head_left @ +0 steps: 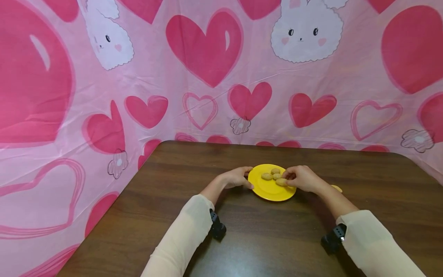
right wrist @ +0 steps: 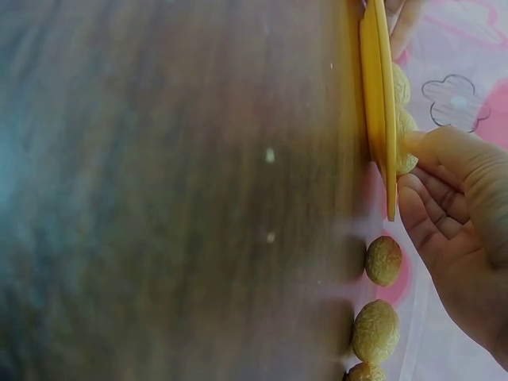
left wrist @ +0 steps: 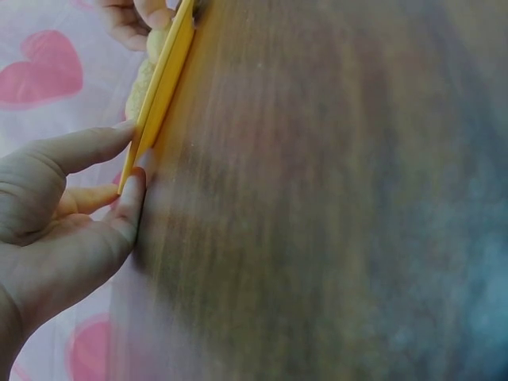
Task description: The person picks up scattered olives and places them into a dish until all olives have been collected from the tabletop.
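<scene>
A round yellow plate (head_left: 271, 193) rests on the table with several small golden, oval, puffed puris (head_left: 266, 176) on it. At the plate's left edge, my left hand (head_left: 236, 178) holds the rim between thumb and fingers. On the right side, my right hand (head_left: 304, 179) pinches one puri (head_left: 281, 182) with thumb and fingertips, low over the plate's surface. The right wrist view shows the thumb against this puri (right wrist: 407, 151); whether it touches the plate I cannot tell. Beyond the plate there, more puris (right wrist: 375, 332) lie on the table, mostly hidden by my right arm in the head view.
The brown wooden table (head_left: 194, 161) extends around the plate. A pink cloth (head_left: 207, 73) with hearts and rabbits hangs behind and to the left. Just past my right wrist, a small yellow edge (head_left: 337, 188) shows. Each wrist carries a black camera (head_left: 218, 227).
</scene>
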A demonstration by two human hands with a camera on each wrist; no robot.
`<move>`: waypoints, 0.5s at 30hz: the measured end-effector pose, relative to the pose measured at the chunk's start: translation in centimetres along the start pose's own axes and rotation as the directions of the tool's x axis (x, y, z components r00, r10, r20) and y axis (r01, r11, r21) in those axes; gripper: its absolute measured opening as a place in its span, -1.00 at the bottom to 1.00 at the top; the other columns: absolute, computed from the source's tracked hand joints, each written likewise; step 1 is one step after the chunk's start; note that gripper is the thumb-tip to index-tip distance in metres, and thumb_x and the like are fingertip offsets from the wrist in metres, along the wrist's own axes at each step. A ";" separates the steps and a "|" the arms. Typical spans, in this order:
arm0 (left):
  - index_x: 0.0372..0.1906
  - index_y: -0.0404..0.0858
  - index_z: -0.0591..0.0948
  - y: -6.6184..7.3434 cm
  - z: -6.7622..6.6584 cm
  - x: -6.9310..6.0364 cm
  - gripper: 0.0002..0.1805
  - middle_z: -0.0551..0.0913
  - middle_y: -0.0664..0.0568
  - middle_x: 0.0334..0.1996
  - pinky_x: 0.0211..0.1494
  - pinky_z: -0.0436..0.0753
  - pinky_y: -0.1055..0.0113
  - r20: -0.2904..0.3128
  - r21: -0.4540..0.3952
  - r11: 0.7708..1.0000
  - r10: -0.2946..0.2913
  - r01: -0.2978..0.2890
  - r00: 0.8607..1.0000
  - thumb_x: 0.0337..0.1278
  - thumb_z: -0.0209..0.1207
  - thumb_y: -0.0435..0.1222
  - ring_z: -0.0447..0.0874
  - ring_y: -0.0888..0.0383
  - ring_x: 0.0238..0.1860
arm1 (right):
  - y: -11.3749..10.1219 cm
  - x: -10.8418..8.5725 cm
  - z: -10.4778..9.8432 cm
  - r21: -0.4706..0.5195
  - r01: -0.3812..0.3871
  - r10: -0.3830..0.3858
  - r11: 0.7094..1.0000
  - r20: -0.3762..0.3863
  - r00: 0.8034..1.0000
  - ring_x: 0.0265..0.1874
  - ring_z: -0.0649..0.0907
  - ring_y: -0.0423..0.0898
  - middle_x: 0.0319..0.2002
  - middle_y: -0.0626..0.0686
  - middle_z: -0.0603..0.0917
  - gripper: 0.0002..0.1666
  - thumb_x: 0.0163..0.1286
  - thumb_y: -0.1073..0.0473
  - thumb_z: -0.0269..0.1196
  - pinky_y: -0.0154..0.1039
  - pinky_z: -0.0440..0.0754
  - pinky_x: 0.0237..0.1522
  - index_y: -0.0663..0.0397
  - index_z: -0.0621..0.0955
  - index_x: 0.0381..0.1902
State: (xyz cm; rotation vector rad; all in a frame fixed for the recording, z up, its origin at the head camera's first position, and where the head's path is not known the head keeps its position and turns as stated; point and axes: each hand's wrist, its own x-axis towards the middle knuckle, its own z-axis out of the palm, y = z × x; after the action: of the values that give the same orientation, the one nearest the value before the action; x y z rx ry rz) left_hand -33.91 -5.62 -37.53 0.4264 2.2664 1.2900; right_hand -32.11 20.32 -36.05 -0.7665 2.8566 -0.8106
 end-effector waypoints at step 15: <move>0.38 -0.28 0.16 0.0 0.0 0.0 -0.14 0.26 -0.12 0.30 0.30 0.24 0.20 0.001 -0.013 1.000 -0.008 0.008 1.000 -0.07 0.29 -0.47 0.26 0.02 0.23 | 0.2 0.1 0.0 0.016 -0.021 0.021 1.000 0.004 1.000 -0.45 0.50 -0.15 -0.44 -0.06 0.61 -0.86 0.15 0.27 0.31 -0.27 0.52 -0.36 0.19 0.66 -0.30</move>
State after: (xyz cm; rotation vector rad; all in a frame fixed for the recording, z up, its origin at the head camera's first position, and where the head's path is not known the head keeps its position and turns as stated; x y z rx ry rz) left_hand -33.89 -5.61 -37.49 0.4126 2.2554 1.2997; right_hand -32.33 20.41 -36.20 -0.7339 2.8458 -0.8279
